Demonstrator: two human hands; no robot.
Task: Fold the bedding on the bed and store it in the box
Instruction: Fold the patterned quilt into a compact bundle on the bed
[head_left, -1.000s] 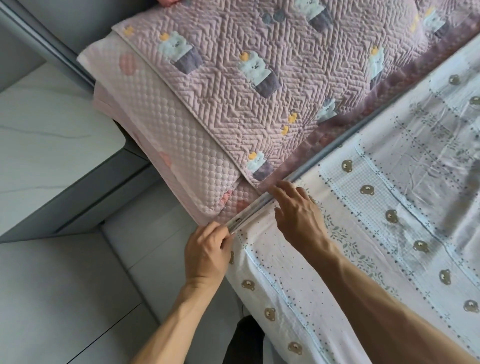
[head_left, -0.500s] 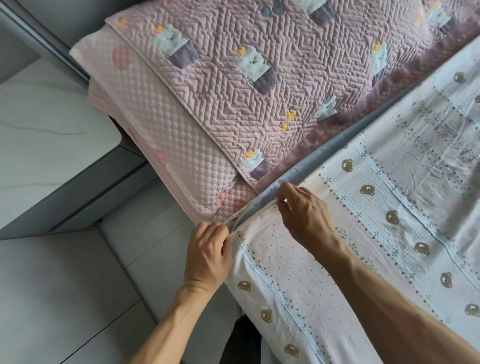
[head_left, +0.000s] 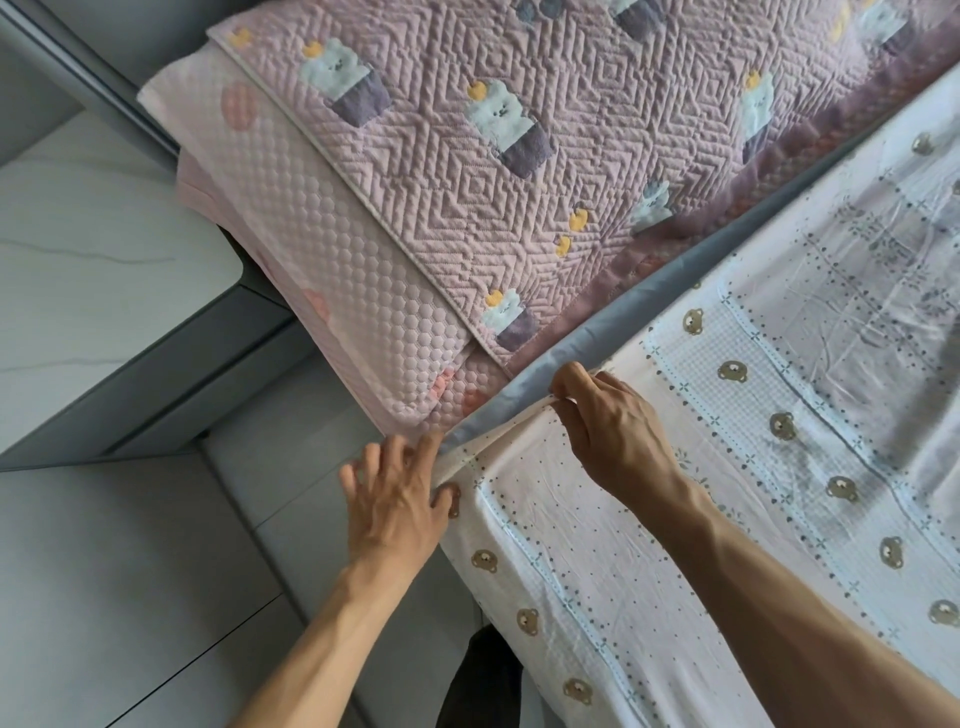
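A white sheet printed with small brown bears and dots covers the bed on the right. Its top edge is peeled back, baring a strip of grey-blue mattress cover below the pillows. My right hand pinches that top edge of the sheet a little in from the corner. My left hand is at the bed's corner with fingers spread and loose, thumb against the sheet's corner, gripping nothing. A pink quilted pillow cover with cat prints lies on a pale pink honeycomb pillow at the head of the bed.
A white marble-look nightstand top with grey drawers stands left of the pillows. Grey floor tiles lie beside the bed. A dark trouser leg shows at the bottom. No box is in view.
My left hand has let go of the sheet's corner and opened its fingers. My right hand has drawn the sheet edge back, uncovering more grey-blue fabric.
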